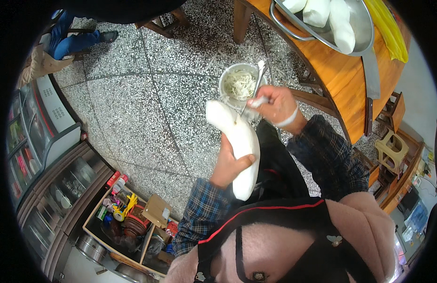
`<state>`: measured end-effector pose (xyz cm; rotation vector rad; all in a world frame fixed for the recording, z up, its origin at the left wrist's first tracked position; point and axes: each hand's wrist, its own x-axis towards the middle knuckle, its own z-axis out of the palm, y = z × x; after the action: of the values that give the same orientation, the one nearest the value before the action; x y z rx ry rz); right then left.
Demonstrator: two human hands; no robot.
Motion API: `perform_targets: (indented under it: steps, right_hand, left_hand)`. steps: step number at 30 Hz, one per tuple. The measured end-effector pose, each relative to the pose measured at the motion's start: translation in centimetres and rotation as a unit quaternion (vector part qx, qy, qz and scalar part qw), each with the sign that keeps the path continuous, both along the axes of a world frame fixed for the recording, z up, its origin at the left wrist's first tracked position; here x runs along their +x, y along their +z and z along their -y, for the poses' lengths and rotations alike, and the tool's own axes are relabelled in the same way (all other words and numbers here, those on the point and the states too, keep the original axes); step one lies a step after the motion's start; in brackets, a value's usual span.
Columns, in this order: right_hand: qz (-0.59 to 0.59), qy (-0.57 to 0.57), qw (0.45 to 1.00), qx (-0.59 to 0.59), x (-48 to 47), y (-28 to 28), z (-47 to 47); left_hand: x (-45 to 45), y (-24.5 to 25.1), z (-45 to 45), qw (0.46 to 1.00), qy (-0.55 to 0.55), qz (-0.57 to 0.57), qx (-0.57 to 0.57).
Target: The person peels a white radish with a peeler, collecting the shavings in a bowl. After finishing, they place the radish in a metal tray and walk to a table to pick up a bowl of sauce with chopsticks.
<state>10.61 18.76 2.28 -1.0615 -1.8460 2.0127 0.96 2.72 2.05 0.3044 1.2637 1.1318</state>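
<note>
My left hand (229,164) is wrapped around a large, peeled white root (245,152), likely a daikon, held at a slant above my lap. A small brown spot marks the root's side. My right hand (276,106) grips a slender metal tool (258,83), perhaps a peeler or knife, close to the root's upper part. White material covers one of its fingers, and a white band circles the wrist. Beyond the hands, a round container (222,78) on the floor holds pale peel strips (237,85). My right hand partly hides the container's near side.
On the wooden table (331,81) are a metal basin (365,32) of peeled white roots, a cleaver (371,78) and yellow plastic (389,32). Peel scraps lie on the floor. A seated person (64,37) is far left. An open drawer (116,244) and plastic stool (391,150) flank me.
</note>
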Motion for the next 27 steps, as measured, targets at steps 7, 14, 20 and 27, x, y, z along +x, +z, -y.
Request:
perform_targets:
  steps: [7, 14, 20, 27]
  right_hand:
    - [-0.022, -0.071, 0.996, -0.056, 0.3, -0.2, 0.5]
    - [-0.011, -0.053, 0.998, -0.024, 0.2, -0.3, 0.2]
    - [0.006, -0.166, 0.982, -0.092, -0.4, 1.1, -0.3]
    - [0.016, -0.148, 0.987, -0.062, -0.6, 0.6, -0.5]
  left_hand:
    - [0.1, -0.4, 0.1, 0.997, -0.018, -0.073, 0.018]
    - [0.1, -0.4, -0.4, 0.999, -0.001, -0.04, 0.025]
    - [-0.2, -0.1, -0.2, 1.0, -0.002, 0.012, -0.016]
    - [-0.3, 0.0, -0.3, 1.0, 0.011, -0.006, 0.009]
